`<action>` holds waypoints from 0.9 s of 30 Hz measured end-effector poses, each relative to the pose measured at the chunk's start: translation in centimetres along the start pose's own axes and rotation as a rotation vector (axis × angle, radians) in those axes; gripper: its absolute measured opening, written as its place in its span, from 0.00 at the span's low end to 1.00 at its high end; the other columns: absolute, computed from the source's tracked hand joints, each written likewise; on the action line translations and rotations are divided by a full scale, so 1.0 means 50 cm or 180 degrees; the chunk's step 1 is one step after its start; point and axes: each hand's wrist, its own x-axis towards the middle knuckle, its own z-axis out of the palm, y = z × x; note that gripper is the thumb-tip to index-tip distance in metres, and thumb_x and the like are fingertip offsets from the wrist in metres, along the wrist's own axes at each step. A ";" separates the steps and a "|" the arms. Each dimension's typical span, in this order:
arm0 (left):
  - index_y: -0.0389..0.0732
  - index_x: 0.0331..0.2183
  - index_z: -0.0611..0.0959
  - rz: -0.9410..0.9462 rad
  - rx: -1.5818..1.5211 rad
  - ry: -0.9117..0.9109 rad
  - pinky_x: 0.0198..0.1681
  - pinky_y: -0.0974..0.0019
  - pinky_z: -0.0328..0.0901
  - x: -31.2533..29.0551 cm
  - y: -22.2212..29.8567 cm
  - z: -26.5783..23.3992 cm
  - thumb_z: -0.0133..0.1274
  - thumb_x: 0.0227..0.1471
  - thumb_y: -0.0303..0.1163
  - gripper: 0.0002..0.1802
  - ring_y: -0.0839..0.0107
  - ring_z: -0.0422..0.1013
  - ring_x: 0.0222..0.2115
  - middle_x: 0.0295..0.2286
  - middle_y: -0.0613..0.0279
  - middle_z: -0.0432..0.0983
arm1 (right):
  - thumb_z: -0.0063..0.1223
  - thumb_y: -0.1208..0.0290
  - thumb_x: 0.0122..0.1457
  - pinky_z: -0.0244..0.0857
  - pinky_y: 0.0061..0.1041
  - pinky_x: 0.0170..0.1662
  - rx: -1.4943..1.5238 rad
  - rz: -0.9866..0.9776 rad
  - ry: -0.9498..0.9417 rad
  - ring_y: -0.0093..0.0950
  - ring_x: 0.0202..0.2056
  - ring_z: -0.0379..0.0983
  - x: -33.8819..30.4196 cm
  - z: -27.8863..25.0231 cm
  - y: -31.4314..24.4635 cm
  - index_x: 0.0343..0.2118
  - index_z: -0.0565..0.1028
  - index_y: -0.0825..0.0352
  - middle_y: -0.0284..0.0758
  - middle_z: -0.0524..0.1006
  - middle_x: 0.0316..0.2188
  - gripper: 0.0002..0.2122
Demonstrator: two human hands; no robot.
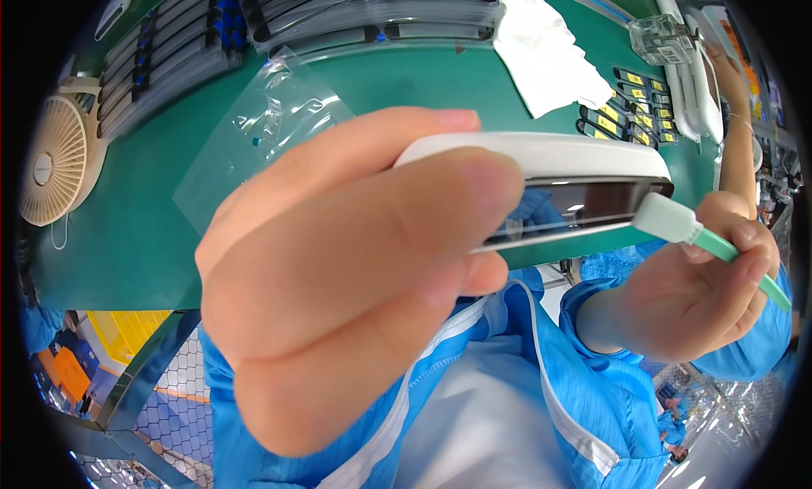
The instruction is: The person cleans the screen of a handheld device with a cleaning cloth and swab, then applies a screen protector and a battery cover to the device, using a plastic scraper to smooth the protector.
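Close to the camera, my left hand (355,269) is wrapped round a white rounded device (575,155) with a dark glossy panel (584,206) along its side. My fingers hide the device's left end. At the right, my right hand (710,294) pinches the thin green handle of a swab (668,218). Its broad white head lies against or just in front of the panel's right end; whether it touches I cannot tell. Both hands are raised above the green table (110,269).
A clear plastic bag (262,134) lies behind my left hand. Clear trays of dark parts (364,15) line the back. A beige fan (57,159) stands left. A white cloth (545,53), yellow-labelled black pieces (630,108), a clear box (658,39) and another person's arm (736,108) are right.
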 end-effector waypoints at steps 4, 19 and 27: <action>0.34 0.34 0.61 -0.0233 0.0089 0.0018 0.32 0.48 0.71 0.003 0.008 0.014 0.51 0.45 0.22 0.17 0.39 0.69 0.31 0.38 0.38 0.62 | 0.34 0.73 0.58 0.54 0.14 0.30 -0.0476 -0.0141 -0.0017 0.21 0.26 0.58 0.000 -0.041 -0.002 0.32 0.70 0.75 0.39 0.71 0.28 0.12; 0.39 0.52 0.57 -0.1872 -0.1762 -0.0194 0.47 0.59 0.62 -0.016 0.045 -0.034 0.47 0.46 0.17 0.31 0.46 0.59 0.47 0.49 0.37 0.54 | 0.24 0.67 0.61 0.54 0.36 0.50 -0.0424 0.0998 0.0173 0.32 0.44 0.63 0.057 -0.056 0.025 0.35 0.66 0.72 0.33 0.69 0.26 0.16; 0.37 0.53 0.52 -0.3870 -0.2199 -0.0329 0.40 0.74 0.66 -0.020 0.062 -0.047 0.48 0.50 0.32 0.33 0.68 0.65 0.43 0.45 0.56 0.63 | 0.20 0.68 0.60 0.57 0.24 0.42 -0.0426 0.0558 -0.1447 0.25 0.34 0.59 0.111 -0.065 0.044 0.33 0.61 0.66 0.27 0.59 0.19 0.12</action>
